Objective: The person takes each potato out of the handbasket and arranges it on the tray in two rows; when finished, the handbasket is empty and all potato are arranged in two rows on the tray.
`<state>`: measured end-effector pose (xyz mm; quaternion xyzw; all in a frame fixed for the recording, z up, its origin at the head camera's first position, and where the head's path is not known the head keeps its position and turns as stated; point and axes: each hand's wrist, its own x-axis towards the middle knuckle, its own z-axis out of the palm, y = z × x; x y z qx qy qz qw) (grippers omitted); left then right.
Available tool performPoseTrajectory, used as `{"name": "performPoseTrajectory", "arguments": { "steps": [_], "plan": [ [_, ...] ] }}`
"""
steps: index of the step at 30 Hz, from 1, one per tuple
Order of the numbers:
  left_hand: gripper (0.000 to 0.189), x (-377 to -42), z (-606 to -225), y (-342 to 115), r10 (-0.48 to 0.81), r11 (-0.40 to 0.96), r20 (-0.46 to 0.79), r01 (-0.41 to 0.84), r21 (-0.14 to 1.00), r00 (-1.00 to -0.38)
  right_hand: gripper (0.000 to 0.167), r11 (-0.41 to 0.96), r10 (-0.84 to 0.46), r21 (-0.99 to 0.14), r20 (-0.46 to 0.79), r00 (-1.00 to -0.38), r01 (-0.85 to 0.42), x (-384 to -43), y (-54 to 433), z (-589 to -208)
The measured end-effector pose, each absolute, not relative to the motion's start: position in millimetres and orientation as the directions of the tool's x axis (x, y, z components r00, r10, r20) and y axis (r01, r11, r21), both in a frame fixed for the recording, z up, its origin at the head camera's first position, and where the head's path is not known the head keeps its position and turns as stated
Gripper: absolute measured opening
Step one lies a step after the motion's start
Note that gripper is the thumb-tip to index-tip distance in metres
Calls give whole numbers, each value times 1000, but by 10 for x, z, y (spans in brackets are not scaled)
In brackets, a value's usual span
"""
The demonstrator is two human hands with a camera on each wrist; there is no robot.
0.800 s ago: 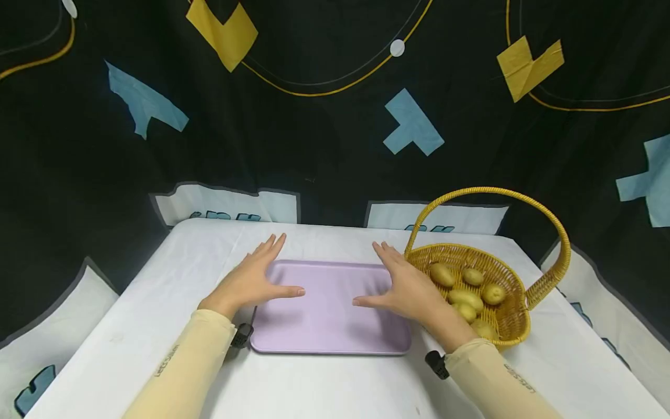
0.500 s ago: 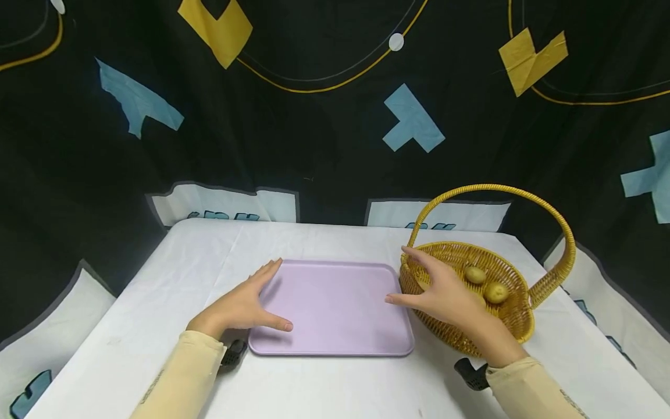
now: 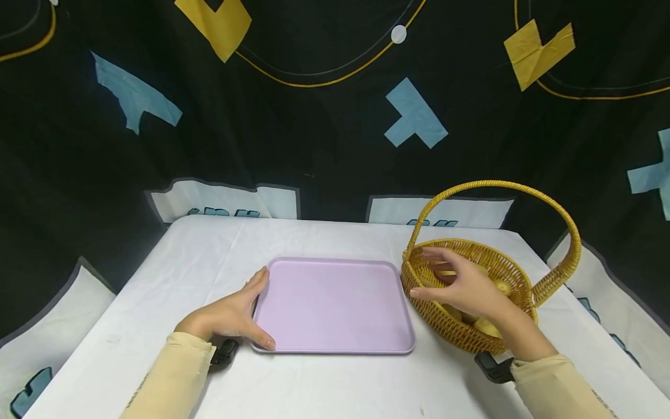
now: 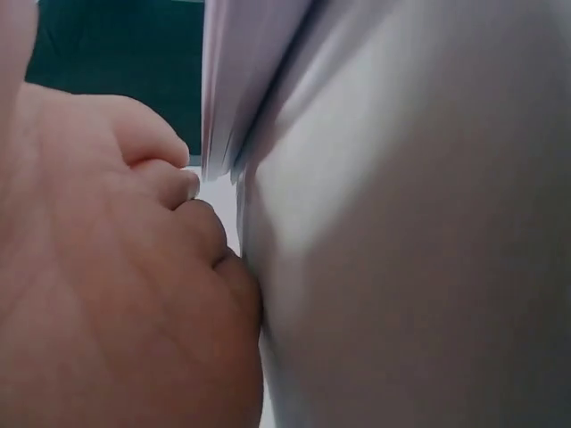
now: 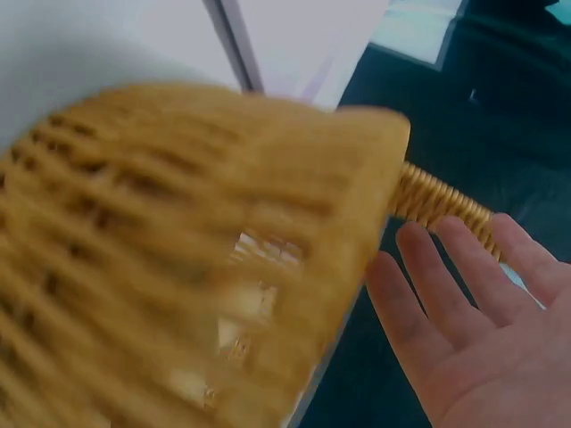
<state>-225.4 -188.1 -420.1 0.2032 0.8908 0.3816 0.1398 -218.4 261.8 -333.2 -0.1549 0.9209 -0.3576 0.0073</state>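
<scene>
A pale purple rectangular tray (image 3: 335,302) lies flat on the table. At its left edge is my left hand (image 3: 230,314), thumb stretched to the near corner and fingers along the side. In the left wrist view, the tray's side (image 4: 245,71) rises just past the fingers. My right hand (image 3: 468,285) hovers at the left rim of a yellow wicker basket (image 3: 445,329), its fingers over the inside and its thumb near the rim. It partly hides the potatoes (image 3: 487,327) in the basket. The right wrist view shows extended fingers beside the woven wall (image 5: 178,223).
The basket's tall arched handle (image 3: 494,184) stands above the right hand's work area. A white cloth covers the table (image 3: 314,384). Behind it hangs a black curtain (image 3: 314,145) with blue and yellow shapes.
My left hand has moved left and down from above the tray to its left edge. My right hand has moved right, from over the tray to the basket.
</scene>
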Motion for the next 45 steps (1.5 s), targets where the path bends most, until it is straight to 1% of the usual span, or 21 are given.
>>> {"name": "performPoseTrajectory", "arguments": {
  "steps": [3, 8, 12, 19, 22, 27, 31, 38, 42, 45],
  "plan": [
    [155, -2232, -4184, -1908, 480, 631, -107, 258, 731, -871, 85, 697, -288, -668, 74, -955, -262, -2201, 2709, -3309],
    [160, -2196, -4174, -1937, 503, 660, -132, 281, 697, -854, 84, 727, -281, -645, 32, -959, -235, -2229, 2858, -3281],
    [160, -2197, -4182, -1956, 511, 668, -128, 299, 682, -850, 84, 745, -286, -630, -4, -958, -220, -2270, 2952, -3273],
    [160, -2219, -4196, -1942, 501, 663, -137, 277, 695, -855, 80, 736, -375, -620, -40, -926, -272, -2365, 3057, -3278],
    [160, -2227, -4205, -1941, 502, 664, -133, 282, 693, -854, 79, 737, -395, -621, -78, -915, -265, -2415, 3066, -3273],
    [159, -2228, -4203, -1943, 507, 660, -129, 287, 694, -852, 75, 720, -425, -655, -153, -892, -231, -2477, 3052, -3220],
    [159, -2225, -4184, -1949, 505, 653, -123, 286, 701, -854, 76, 724, -439, -658, -207, -874, -208, -2522, 3029, -3149],
    [158, -2221, -4189, -1958, 502, 651, -127, 277, 706, -856, 72, 738, -480, -631, -240, -844, -240, -2669, 2984, -3126],
    [158, -2217, -4209, -1952, 505, 649, -127, 278, 709, -854, 73, 762, -470, -610, -289, -834, -218, -2753, 2943, -3184],
    [158, -2220, -4219, -1941, 507, 649, -124, 283, 706, -853, 75, 772, -447, -612, -331, -831, -172, -2796, 2905, -3228]
  ]
}}
